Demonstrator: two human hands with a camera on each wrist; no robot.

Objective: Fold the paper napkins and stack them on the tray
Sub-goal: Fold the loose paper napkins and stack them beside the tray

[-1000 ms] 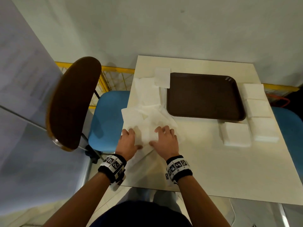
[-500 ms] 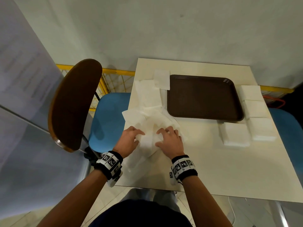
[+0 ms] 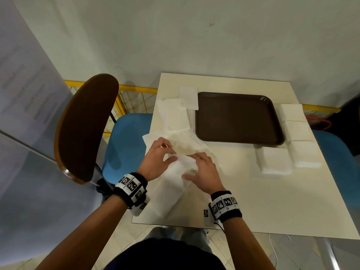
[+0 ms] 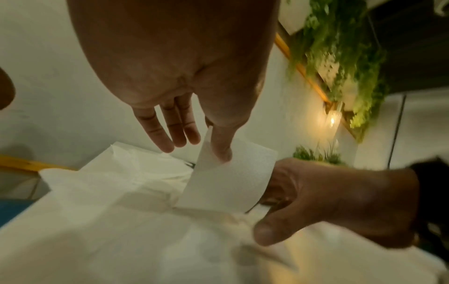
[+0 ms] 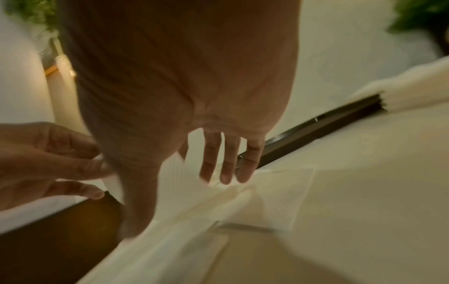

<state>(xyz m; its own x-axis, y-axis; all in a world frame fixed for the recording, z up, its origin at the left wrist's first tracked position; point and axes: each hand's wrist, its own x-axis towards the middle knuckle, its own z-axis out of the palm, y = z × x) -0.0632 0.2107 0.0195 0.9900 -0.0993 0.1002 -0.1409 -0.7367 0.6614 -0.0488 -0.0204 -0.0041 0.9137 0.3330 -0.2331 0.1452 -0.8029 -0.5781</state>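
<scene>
A white paper napkin (image 3: 185, 162) lies at the table's front left, one flap raised off the table between my hands. My left hand (image 3: 171, 155) pinches that flap's edge with thumb and forefinger; in the left wrist view the pinch (image 4: 218, 153) is plain and the other fingers stay straight. My right hand (image 3: 191, 168) grips the flap's other side, its fingers curled behind the paper (image 4: 228, 182). The brown tray (image 3: 239, 117) sits behind them with nothing on it; its rim (image 5: 316, 126) shows in the right wrist view.
Loose unfolded napkins (image 3: 173, 117) lie left of the tray, with a small folded square (image 3: 188, 97) at its far corner. Folded stacks (image 3: 275, 160) (image 3: 303, 153) (image 3: 297, 130) sit right of the tray. A brown-backed chair (image 3: 85, 125) with a blue seat stands at the table's left edge.
Both hands lay flat on the napkin before. Now they have taken hold of its edge and lifted a flap off the table, drawing it toward me.
</scene>
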